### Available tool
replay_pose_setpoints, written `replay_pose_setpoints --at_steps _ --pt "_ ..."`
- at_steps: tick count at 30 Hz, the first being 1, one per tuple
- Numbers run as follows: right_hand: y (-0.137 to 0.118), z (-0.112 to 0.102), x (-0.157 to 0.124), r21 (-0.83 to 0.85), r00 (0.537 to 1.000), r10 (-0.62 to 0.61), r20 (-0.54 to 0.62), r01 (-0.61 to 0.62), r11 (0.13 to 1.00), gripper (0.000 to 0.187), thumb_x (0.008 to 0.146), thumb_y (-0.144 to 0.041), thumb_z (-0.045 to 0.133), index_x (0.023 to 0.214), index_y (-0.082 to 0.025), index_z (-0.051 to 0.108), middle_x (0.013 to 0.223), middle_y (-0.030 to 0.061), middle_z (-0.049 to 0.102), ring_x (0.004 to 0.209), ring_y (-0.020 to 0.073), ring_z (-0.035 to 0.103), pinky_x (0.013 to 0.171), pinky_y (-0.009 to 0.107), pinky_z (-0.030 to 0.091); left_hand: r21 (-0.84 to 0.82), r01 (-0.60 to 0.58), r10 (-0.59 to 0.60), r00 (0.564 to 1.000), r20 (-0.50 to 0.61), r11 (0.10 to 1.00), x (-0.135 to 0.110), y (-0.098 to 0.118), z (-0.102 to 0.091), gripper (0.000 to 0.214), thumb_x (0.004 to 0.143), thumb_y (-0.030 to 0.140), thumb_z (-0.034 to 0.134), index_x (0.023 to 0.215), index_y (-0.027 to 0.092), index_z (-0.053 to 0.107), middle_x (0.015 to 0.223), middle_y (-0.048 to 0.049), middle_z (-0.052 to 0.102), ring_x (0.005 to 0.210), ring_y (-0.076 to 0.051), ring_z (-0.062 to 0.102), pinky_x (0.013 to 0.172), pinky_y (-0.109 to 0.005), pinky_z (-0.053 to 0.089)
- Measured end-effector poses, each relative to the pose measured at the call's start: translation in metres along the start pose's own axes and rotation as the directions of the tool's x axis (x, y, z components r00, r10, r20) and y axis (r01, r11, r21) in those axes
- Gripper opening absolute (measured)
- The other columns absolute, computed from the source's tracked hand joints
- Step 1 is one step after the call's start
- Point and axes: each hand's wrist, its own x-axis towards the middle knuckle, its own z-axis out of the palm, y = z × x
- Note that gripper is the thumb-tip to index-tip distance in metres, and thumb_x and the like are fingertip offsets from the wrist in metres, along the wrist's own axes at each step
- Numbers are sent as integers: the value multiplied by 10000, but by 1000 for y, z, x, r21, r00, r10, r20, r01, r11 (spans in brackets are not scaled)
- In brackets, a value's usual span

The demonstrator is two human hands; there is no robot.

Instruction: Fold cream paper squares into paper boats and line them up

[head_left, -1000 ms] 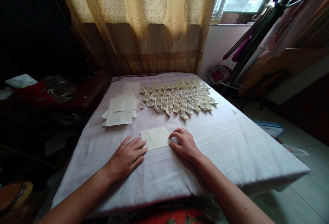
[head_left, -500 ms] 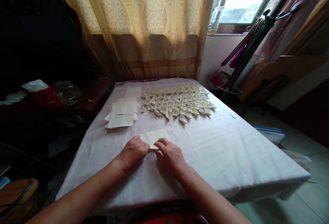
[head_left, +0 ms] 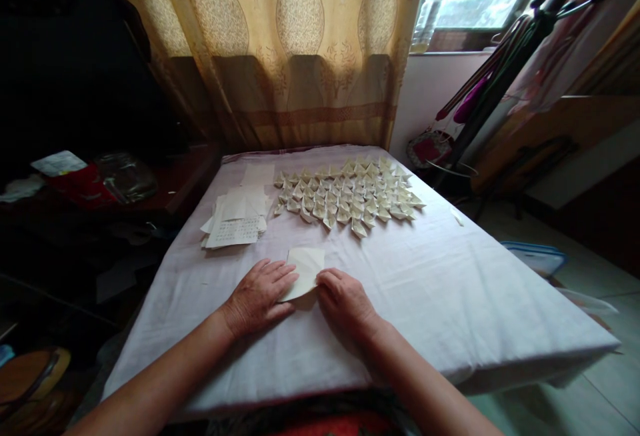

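Note:
A piece of cream paper (head_left: 307, 268) lies on the white tablecloth in front of me, its near edge curving up a little. My left hand (head_left: 263, 293) rests on the paper's left side with fingers stretched out and thumb apart. At the right edge, my right hand (head_left: 347, 297) is closed, pinching the paper between thumb and fingers. Beyond them, many small folded paper pieces (head_left: 345, 196) with pointed tips stand in close rows. To the left is a loose stack of paper sheets (head_left: 235, 223), some with writing on them.
The white tablecloth (head_left: 440, 289) covers the table. A small white scrap (head_left: 457, 217) lies near its right edge. On a dark side surface at left stand a glass jar (head_left: 127, 179) and a red packet (head_left: 83, 186). A patterned curtain (head_left: 300, 36) hangs behind; a dark stand (head_left: 515, 76) leans at right.
The paper has been turned and now reaches farther away from me. My left hand has opened from a pinch to lie across it; my right hand has shifted right to its edge.

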Motion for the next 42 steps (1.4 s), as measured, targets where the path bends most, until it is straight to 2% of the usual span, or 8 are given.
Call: replay_pose_setpoints --at_steps 7,13,15,19,23,27,31,42 --pt "12 -15 -2 25 999 -36 41 35 999 239 755 -51 537 911 -204 636 891 44 705 905 194 636 839 288 474 -148 17 -20 1000 -23 989 7 4 8 209 909 207 530 1041 234 690 1069 -54 758 1035 -222 676 955 -393 461" --pt "16 -20 4 9 989 128 73 -129 992 120 854 -198 554 810 -211 666 795 28 684 767 176 623 714 262 436 -126 246 -229 964 134 961 18 23 -7 251 955 295 466 840 223 677 732 -20 715 710 -197 671 697 -297 462" --pt "17 -17 10 -19 980 181 78 -180 983 143 881 -238 554 782 -213 654 754 22 675 729 175 614 672 260 412 -150 361 -339 928 155 920 22 24 -7 246 966 317 456 918 220 677 748 -19 716 707 -198 678 652 -279 451" --pt "13 -12 23 -95 967 244 79 -236 967 103 889 -248 576 866 -218 672 751 22 698 718 185 621 667 276 389 -164 499 -482 866 136 851 25 18 2 399 944 324 513 1320 195 537 754 -5 715 702 -199 689 645 -273 478" --pt "9 -5 28 -147 975 220 5 -217 965 187 896 -246 584 1059 -207 665 777 28 728 782 210 647 734 306 396 -79 439 -444 894 -67 895 21 14 13 464 898 287 594 1340 158 545 1097 -118 697 1001 -261 662 879 -377 522" --pt "11 4 27 -169 983 165 -83 -177 970 224 888 -225 589 1102 -188 649 725 13 714 767 216 644 748 319 385 -24 247 -246 946 -210 969 16 21 22 285 942 267 535 1190 214 667 1352 -122 597 1242 -296 549 1052 -482 439" --pt "15 8 24 -142 985 107 -132 -126 982 192 898 -210 573 1077 -183 638 684 -3 692 739 206 630 745 317 374 -52 54 -62 983 -171 997 10 33 32 391 995 352 462 1343 213 573 1340 -65 642 1306 -240 525 1158 -446 346" --pt "17 11 22 -98 976 76 -204 -98 990 107 897 -213 580 991 -175 613 727 4 649 764 199 580 771 321 373 -10 26 -27 996 -80 1000 7 36 32 473 994 406 462 1381 140 522 1383 -98 613 1302 -262 538 1079 -439 439"
